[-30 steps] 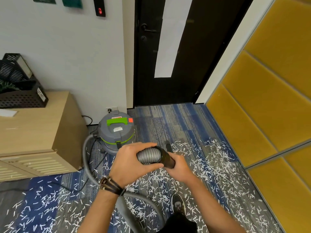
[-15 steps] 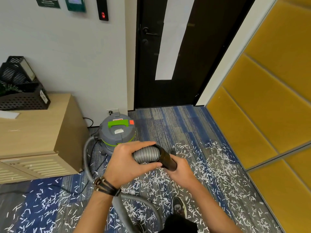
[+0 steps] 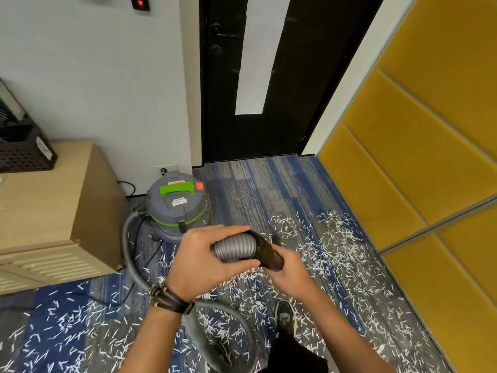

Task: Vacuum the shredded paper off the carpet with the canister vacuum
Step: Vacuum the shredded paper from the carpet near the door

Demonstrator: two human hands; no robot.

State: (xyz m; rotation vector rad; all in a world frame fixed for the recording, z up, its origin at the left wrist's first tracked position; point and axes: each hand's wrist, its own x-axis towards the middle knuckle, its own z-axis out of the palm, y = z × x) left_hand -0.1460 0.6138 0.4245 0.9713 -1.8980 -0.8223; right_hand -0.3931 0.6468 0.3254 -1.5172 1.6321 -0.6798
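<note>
A grey canister vacuum (image 3: 177,208) with a green handle stands on the carpet by the wall. Its grey ribbed hose (image 3: 234,247) loops down past my legs and comes up to my hands. My left hand (image 3: 204,261) wraps around the ribbed end of the hose. My right hand (image 3: 286,270) grips the black cuff (image 3: 267,251) at the hose tip, held at waist height. White shredded paper (image 3: 330,254) lies scattered over the blue and grey carpet (image 3: 263,189) around my feet.
A wooden cabinet (image 3: 53,211) with a black perforated tray (image 3: 24,154) stands at the left. A dark door (image 3: 269,76) is straight ahead and a yellow padded wall (image 3: 416,157) runs along the right. The vacuum's cord goes to a wall socket (image 3: 166,168). My shoe (image 3: 285,316) is below.
My hands and the hose end have stayed together and barely shifted. The view has tilted down and a little to the right.
</note>
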